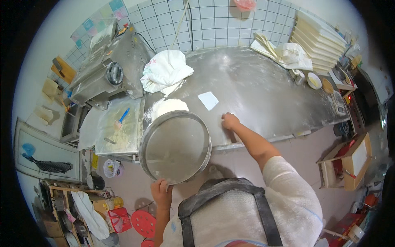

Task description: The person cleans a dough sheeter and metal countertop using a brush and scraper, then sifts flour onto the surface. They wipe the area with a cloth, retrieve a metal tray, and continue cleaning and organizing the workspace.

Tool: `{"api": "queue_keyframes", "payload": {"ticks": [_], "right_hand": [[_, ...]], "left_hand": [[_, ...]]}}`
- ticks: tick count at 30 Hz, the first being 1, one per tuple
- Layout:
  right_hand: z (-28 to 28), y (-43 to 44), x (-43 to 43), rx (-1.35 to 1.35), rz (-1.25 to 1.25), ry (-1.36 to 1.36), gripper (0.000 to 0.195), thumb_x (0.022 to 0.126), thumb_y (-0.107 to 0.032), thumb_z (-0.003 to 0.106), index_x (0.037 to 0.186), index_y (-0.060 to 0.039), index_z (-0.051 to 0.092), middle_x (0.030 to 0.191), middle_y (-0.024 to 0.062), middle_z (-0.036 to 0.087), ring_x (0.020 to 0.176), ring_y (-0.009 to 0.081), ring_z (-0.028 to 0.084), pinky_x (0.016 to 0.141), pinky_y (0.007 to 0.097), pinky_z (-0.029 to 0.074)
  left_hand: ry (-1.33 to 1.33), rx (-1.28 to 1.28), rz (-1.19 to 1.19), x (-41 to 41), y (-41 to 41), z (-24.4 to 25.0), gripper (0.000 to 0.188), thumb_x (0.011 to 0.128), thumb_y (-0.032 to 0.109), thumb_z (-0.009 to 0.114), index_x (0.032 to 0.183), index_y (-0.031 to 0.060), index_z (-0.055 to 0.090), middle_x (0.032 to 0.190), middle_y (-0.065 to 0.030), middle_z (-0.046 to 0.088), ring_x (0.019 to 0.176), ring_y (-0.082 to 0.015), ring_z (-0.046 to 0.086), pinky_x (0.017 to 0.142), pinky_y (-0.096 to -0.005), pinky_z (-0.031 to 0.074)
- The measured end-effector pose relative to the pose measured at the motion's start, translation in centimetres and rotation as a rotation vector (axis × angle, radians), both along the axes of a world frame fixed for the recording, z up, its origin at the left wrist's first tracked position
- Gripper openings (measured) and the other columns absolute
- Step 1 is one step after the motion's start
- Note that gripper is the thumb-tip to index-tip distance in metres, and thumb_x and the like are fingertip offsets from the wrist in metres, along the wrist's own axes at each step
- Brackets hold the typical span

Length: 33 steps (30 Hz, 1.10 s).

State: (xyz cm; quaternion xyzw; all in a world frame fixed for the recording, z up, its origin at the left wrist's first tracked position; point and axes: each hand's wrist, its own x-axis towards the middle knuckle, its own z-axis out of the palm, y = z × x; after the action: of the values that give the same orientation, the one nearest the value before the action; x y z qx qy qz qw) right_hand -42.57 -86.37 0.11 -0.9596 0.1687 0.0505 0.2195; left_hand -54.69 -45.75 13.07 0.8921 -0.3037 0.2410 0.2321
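Observation:
My left hand grips the near rim of a large round metal flour sieve. The sieve hangs out over the front edge of the steel worktable, and its far rim overlaps a white heap of flour. My right hand is at the worktable with its fingers curled. Whether it holds anything small is hidden. A pale blue flat scraper lies on the table up and left of that hand. Behind the flour sits a bunched white cloth or bag.
A steel dough machine stands at the left, beside a low surface with a blue-handled brush. Stacked cream trays and a white bowl are at the far right. A red stool and a bin stand on the floor.

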Motion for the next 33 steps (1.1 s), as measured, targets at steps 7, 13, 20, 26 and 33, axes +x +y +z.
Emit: {"api": "queue_keyframes", "payload": {"ticks": [7,13,20,26,33], "right_hand": [[1.1,1.7,13.4,-0.166,-0.227,0.017,0.052,0.073,-0.035,0.058,0.115,-0.0097,0.042,0.112,0.0126,0.043,0.103,0.0266,0.042,0.079,0.0399,0.04],[-4.1,-3.5,15.0,0.361,-0.513,0.128,0.041,0.076,-0.027,0.052,0.113,-0.0083,0.046,0.103,0.0154,0.053,0.1,0.0289,0.048,0.083,0.0376,0.038],[-1.0,-7.6,6.6,0.223,0.042,-0.802,0.028,0.074,-0.015,0.048,0.099,-0.0027,0.052,0.088,0.0174,0.059,0.082,0.0309,0.057,0.068,0.04,0.045],[-3.9,-3.8,12.1,0.325,0.033,-0.47,0.028,0.074,-0.015,0.049,0.098,-0.0015,0.051,0.087,0.0184,0.059,0.081,0.0318,0.057,0.067,0.04,0.044],[-5.4,1.1,10.8,0.396,0.023,-0.292,0.028,0.073,-0.015,0.05,0.097,-0.0001,0.051,0.086,0.0196,0.058,0.08,0.0329,0.057,0.066,0.04,0.044]], "left_hand": [[0.063,0.089,-0.035,8.6,-4.1,0.1,0.044,0.051,0.003,0.071,0.089,0.0088,0.049,0.09,-0.0107,0.051,0.08,-0.0298,0.05,0.066,-0.0385,0.041],[0.051,0.097,-0.103,12.5,-11.6,-0.7,0.042,0.051,0.004,0.072,0.087,0.0088,0.051,0.088,-0.0095,0.052,0.075,-0.0289,0.051,0.063,-0.0373,0.042],[0.101,-0.011,-0.275,17.5,-21.2,-4.2,0.044,0.052,0.005,0.067,0.092,0.011,0.05,0.084,-0.0051,0.051,0.071,-0.0252,0.048,0.059,-0.0348,0.039],[0.052,0.053,-0.342,21.6,-30.1,-2.2,0.038,0.055,0.009,0.065,0.09,0.01,0.05,0.084,-0.0051,0.05,0.072,-0.0252,0.048,0.06,-0.0349,0.039],[-0.017,0.137,-0.452,23.4,-33.1,-5.9,0.026,0.062,0.015,0.057,0.088,0.0108,0.052,0.081,-0.0047,0.048,0.072,-0.0234,0.048,0.061,-0.034,0.039]]}}
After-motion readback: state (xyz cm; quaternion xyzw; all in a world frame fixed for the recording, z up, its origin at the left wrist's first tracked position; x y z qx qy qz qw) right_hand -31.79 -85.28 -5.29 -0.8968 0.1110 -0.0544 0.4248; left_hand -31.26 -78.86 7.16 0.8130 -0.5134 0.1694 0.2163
